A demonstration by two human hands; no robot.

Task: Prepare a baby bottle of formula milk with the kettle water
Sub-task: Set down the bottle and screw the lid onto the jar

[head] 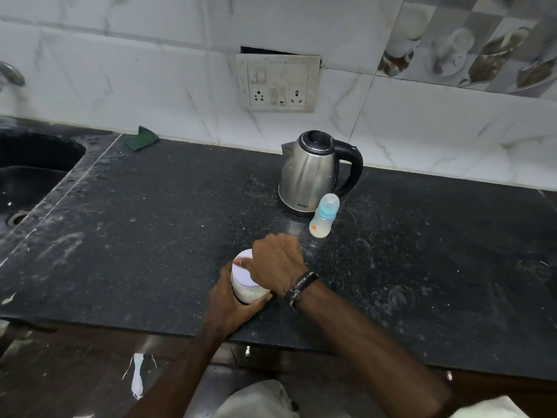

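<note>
Fingers (241, 262) of both hands around formula jar (245, 286)

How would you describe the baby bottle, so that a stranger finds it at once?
On the dark countertop, look below the wall socket for the steel kettle. The baby bottle stands at its front right. It alone is small, translucent white, with a blue collar.

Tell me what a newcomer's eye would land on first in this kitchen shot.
First, the two hands at the near edge of the dark counter: the left hand grips a white jar while the right hand grips its lid. Next, the steel kettle standing near the tiled wall, below the socket panel. A capped baby bottle stands upright just in front of the kettle, on its right.
</note>
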